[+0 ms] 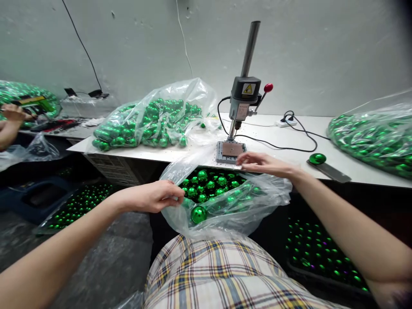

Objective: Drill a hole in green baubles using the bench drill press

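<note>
On my lap lies a clear plastic bag (270,193) holding many shiny green balls (210,185), its mouth spread. My left hand (161,196) is closed on the near left rim, thumb and fingers pinched together. At the far rim, just in front of the drill press base, my right hand (265,164) has its fingers bent and drawn together on the plastic; the exact grip is partly hidden. A larger green ball (198,214) rests near the bag's front, under my left fingers. The small drill press (243,98) with a red-knobbed lever stands on the white table (267,133).
A large bag of green balls (161,122) sits left on the table, another bag (373,139) right. One green ball (317,159) lies beside a grey metal strip (333,171). Black cable (277,148) crosses the tabletop. Crates (77,208) stand below. A co-worker's hand (14,113) holds a green tool.
</note>
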A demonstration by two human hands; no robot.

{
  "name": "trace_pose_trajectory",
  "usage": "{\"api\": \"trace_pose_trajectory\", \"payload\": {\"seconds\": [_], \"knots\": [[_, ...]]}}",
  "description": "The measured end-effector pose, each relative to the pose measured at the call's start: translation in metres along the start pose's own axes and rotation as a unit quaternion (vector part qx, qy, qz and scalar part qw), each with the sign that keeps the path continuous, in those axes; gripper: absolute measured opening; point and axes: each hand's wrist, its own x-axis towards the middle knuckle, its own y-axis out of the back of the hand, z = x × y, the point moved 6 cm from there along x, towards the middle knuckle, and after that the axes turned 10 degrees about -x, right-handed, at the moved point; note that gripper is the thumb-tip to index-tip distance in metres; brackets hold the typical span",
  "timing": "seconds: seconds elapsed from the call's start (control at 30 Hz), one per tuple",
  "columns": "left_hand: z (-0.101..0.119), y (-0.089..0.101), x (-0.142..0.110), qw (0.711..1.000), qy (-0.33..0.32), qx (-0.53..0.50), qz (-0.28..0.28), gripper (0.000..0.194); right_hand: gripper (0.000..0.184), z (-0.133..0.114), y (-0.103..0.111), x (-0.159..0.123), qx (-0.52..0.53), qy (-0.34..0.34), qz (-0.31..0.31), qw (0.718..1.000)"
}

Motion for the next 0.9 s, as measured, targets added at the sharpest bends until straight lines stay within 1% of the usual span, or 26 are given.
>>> {"api": "trace_pose_trajectory", "payload": {"seconds": [0.03,0.07,0.1,0.13,0.2,0.23,0.27,0.3,0.37,0.4,0.47,0.53,0.6,0.63,0.7,0.73,0.8,0.83,0.9], "knots": [[0.0,0.002,-0.001,1.0,0.006,0.002,0.008,0.019,0.063,-0.003,-0.01,0.02,-0.005,-0.006,0.031,0.999],[-0.001,0.007,-0.002,1.0,0.012,0.001,0.027,0.02,0.065,-0.007,-0.024,0.039,-0.009,-0.007,0.043,0.999],[-0.003,0.015,-0.004,0.998,0.02,0.0,0.058,0.021,0.066,-0.012,-0.042,0.055,-0.011,-0.001,0.038,0.999],[-0.005,0.025,-0.008,0.994,0.028,0.001,0.103,0.02,0.065,-0.018,-0.06,0.069,-0.012,0.012,0.024,1.0],[-0.013,0.045,-0.016,0.979,0.049,0.012,0.198,0.019,0.052,-0.034,-0.092,0.083,-0.012,0.044,-0.002,0.999],[-0.017,0.052,-0.021,0.971,0.059,0.019,0.23,0.019,0.047,-0.043,-0.105,0.084,-0.01,0.059,-0.016,0.998],[-0.021,0.057,-0.024,0.967,0.067,0.025,0.243,0.018,0.046,-0.053,-0.116,0.083,-0.009,0.073,-0.03,0.997],[-0.023,0.059,-0.026,0.968,0.07,0.026,0.24,0.018,0.049,-0.061,-0.126,0.08,-0.009,0.084,-0.046,0.995],[-0.024,0.058,-0.027,0.976,0.066,0.012,0.208,0.017,0.047,-0.072,-0.144,0.072,-0.025,0.093,-0.082,0.992],[-0.022,0.057,-0.028,0.98,0.062,-0.002,0.19,0.018,0.044,-0.072,-0.153,0.07,-0.042,0.087,-0.102,0.99],[-0.018,0.054,-0.029,0.986,0.058,-0.029,0.155,0.018,0.038,-0.062,-0.167,0.067,-0.088,0.048,-0.131,0.986],[-0.016,0.053,-0.03,0.988,0.062,-0.044,0.132,0.02,0.033,-0.045,-0.171,0.067,-0.134,-0.011,-0.132,0.982],[-0.016,0.053,-0.031,0.988,0.069,-0.042,0.132,0.022,0.035,-0.032,-0.163,0.067,-0.166,-0.054,-0.096,0.98],[-0.018,0.053,-0.032,0.987,0.074,-0.037,0.138,0.024,0.04,-0.03,-0.157,0.067,-0.176,-0.063,-0.071,0.98],[-0.02,0.052,-0.03,0.986,0.076,-0.031,0.145,0.028,0.05,-0.037,-0.151,0.066,-0.18,-0.042,-0.036,0.982],[-0.021,0.052,-0.028,0.986,0.07,-0.033,0.147,0.028,0.052,-0.044,-0.154,0.066,-0.176,-0.017,-0.036,0.984],[-0.019,0.051,-0.023,0.987,0.051,-0.039,0.149,0.023,0.052,-0.056,-0.168,0.067,-0.164,0.03,-0.068,0.984],[-0.017,0.051,-0.02,0.986,0.04,-0.04,0.154,0.022,0.048,-0.059,-0.177,0.068,-0.159,0.039,-0.09,0.982],[-0.012,0.053,-0.015,0.983,0.021,-0.033,0.178,0.022,0.04,-0.053,-0.19,0.074,-0.153,0.018,-0.114,0.981]]}}
